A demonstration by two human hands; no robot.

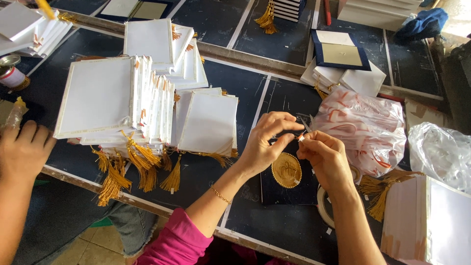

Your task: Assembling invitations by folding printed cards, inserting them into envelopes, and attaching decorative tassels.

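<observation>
I am pinching a tiny white scrap [300, 138] between my left hand [265, 145] and right hand [325, 157], both fingertip-closed on it, just above the gold oval emblem [286, 170]. White tasselled cards [142, 103] are lying well left of the emblem.

card stacks [132, 103] left, plastic bag [363, 130] right hemming.

Three hands [265, 142], one gold oval emblem [286, 170], two plastic bags [363, 127]

Stacks of white cards [98, 95] with gold tassels [142, 167], a crumpled plastic bag [365, 130], and a small tin [11, 71] lie around.
</observation>
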